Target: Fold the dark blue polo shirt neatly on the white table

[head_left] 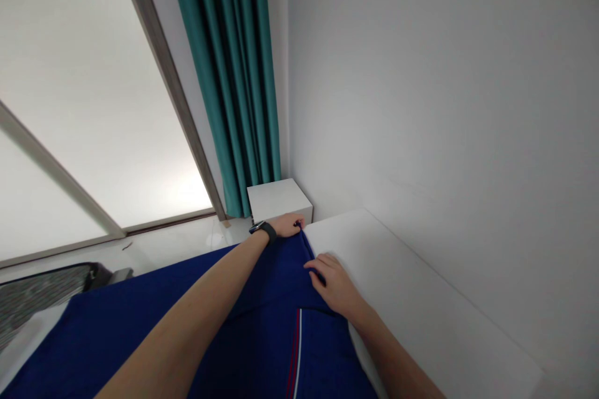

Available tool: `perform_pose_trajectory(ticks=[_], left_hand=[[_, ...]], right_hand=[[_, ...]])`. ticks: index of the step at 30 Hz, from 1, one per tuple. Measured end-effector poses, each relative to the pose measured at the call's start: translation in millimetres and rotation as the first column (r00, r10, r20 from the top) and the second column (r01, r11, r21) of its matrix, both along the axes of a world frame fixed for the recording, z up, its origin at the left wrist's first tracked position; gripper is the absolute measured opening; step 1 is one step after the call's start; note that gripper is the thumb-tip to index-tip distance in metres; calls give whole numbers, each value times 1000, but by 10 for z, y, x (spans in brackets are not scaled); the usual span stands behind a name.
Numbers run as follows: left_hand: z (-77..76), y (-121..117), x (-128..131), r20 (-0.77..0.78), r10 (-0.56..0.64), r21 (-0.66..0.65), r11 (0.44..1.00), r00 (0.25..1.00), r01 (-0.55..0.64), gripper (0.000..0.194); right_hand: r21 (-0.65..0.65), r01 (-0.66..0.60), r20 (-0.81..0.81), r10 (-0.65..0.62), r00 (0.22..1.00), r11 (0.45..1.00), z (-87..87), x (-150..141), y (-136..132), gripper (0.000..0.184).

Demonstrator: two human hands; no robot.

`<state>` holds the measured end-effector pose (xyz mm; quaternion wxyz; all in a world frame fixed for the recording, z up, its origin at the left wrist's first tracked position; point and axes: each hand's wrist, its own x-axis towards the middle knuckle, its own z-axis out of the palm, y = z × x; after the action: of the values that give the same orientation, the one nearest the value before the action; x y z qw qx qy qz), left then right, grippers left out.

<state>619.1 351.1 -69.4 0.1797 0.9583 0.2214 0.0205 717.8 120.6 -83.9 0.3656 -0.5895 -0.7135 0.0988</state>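
Note:
A dark blue bed sheet [163, 299] stretches over the bed beneath my arms. At its far right corner my left hand [287, 224], with a dark watch on the wrist, is closed on the gathered fabric. Closer to me, my right hand [334, 287] is by the sheet's right edge, its fingers curved and the thumb apart from the index finger. Below it, a blue fabric piece [327, 349] bears red and white stripes; whether it is separate from the sheet I cannot tell.
A white headboard [397, 274] runs along the grey-white wall [421, 106] at right. Past the corner stands a white bedside cabinet [281, 196] before a green curtain [234, 75]. Frosted sliding panels [84, 87] are at left, above a dark-rimmed grey object [42, 302].

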Motion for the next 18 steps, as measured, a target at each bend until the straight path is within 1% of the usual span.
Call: perform_pose_trajectory(ticks=[2,3,6,8,10,14,16,18], left_hand=[[0,2,6,16,5,-7,1000,1000,-5,23],[-3,0,8,21,9,-8,1000,1000,-9,22],[-20,-16,3,18,21,-2,1000,1000,-21,20],[-32,-30,-9,13,31,8,999,999,-31,20],[-38,-45,-24,12,47,22,999,999,-47,21],[-37,-70,-32,20,75,42,996,997,-76,22],[-37,-76,-20,25,80,48,996,997,-81,22],[-40,-77,1,34,82,53,995,996,-83,23]], right_hand=[[51,48,-47,-45,998,998,17,30,8,22],[57,75,-96,-69,993,996,22,43,16,22],[-17,108,-276,-109,955,994,16,64,40,22],[-72,110,-328,-128,936,991,-3,63,50,23],[-88,129,-278,-149,949,988,-31,61,51,23],[-112,198,-108,-210,972,974,-81,55,37,22],[-148,268,-30,-275,961,952,-91,42,29,23],[-189,347,50,-344,938,919,-91,28,21,23]])
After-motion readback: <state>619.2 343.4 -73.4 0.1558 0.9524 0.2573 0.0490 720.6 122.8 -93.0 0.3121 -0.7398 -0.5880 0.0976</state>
